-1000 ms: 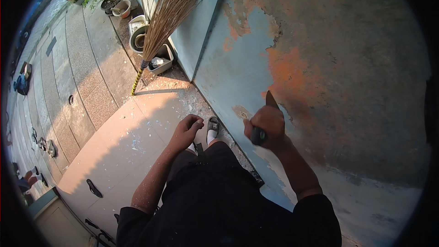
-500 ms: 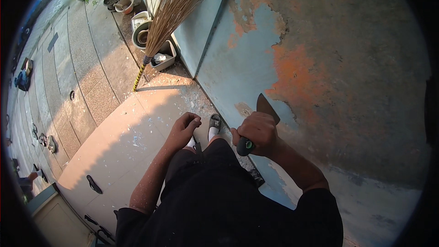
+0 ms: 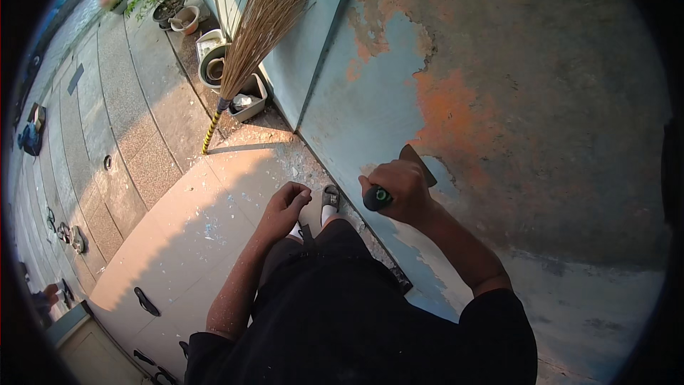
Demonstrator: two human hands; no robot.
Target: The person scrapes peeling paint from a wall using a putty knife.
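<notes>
My right hand (image 3: 403, 189) is wrapped around the dark, green-marked handle of a scraper (image 3: 419, 164). Its broad, flat metal blade reaches past my knuckles to the wall, at the border between blue paint and bare patches. Whether the blade's edge touches the surface is hard to make out. The wall (image 3: 385, 93) has flaking light-blue paint, an orange area and a large stretch of exposed grey plaster. In front of my thighs hangs my left hand (image 3: 285, 207), loosely curled and apart from the wall, with no object visible in it.
A stick broom (image 3: 260, 32) leans upside down at the wall corner, beside grey tubs (image 3: 251, 100) and potted plants (image 3: 169, 8). Paint flakes (image 3: 208, 228) litter the tiled floor. A black flip-flop (image 3: 147, 301) lies at the left. A low panel (image 3: 92, 346) stands at lower left.
My right hand has turned and shifted slightly up and left with the scraper, its handle end now facing me more. My left hand stays curled. The whole view has shifted a little.
</notes>
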